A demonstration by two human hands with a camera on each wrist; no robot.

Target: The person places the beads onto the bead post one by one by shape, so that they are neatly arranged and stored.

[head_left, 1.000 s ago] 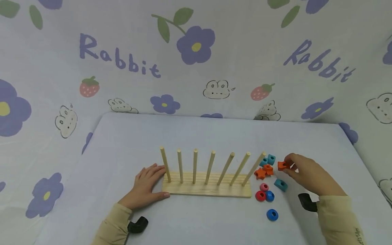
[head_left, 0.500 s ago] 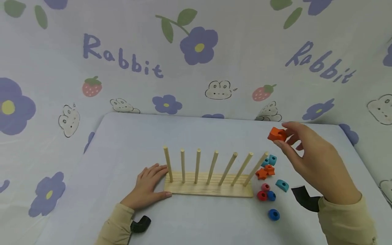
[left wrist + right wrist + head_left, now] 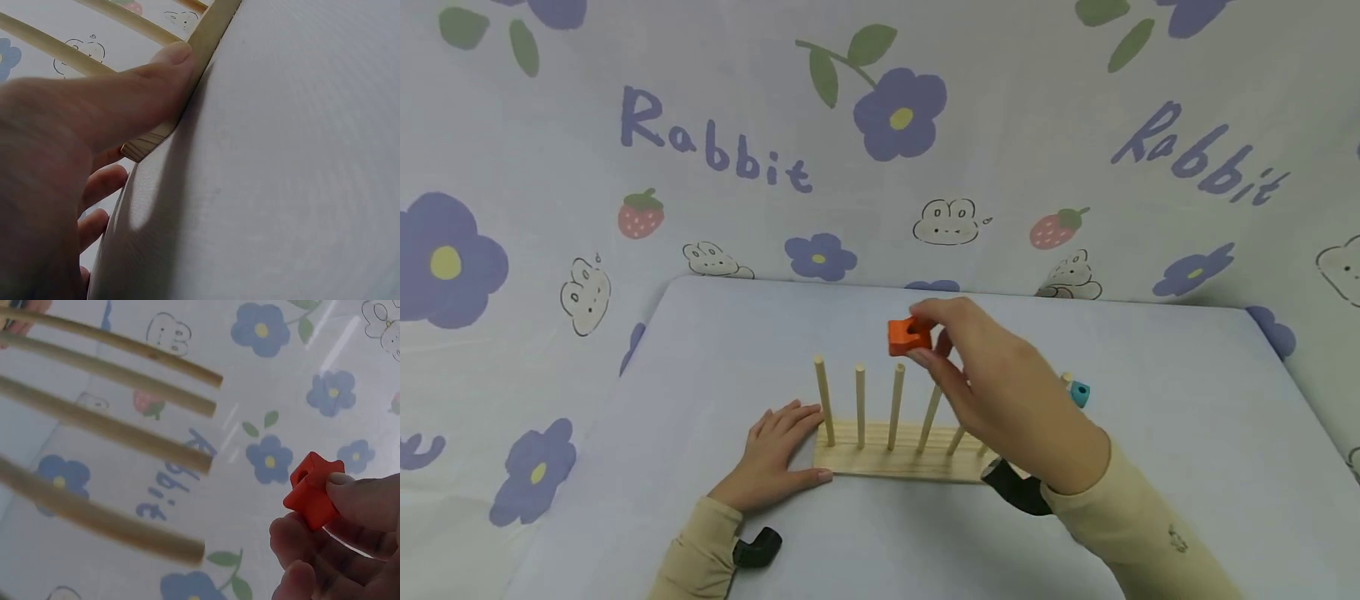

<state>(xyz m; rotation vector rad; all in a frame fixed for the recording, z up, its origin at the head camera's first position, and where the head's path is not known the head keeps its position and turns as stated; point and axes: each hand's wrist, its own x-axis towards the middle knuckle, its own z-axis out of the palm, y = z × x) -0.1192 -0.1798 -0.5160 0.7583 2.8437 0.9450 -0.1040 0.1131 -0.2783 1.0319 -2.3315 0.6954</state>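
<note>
My right hand (image 3: 1003, 392) pinches an orange star-shaped bead (image 3: 898, 340) between thumb and fingers, above the wooden peg rack. In the right wrist view the star bead (image 3: 314, 494) shows its hole and is apart from the peg tips. The rack is a pale wooden base (image 3: 880, 465) with a row of several upright pegs (image 3: 896, 408) and no beads on those that show. My left hand (image 3: 771, 458) rests at the rack's left end, fingers extended, thumb along the front edge. In the left wrist view that thumb (image 3: 147, 94) lies against the base. My right hand hides the rack's right part.
A teal bead (image 3: 1079, 394) shows beyond my right wrist; the right arm covers where the other beads lay. A black wrist-camera piece (image 3: 758, 548) sits by my left sleeve, another (image 3: 1018, 490) by the right. A patterned cloth (image 3: 715, 200) hangs behind the white table (image 3: 760, 325).
My right hand has lifted the orange star bead from the right side of the table and carried it left, over the middle pegs. The left hand stays at the rack's end.
</note>
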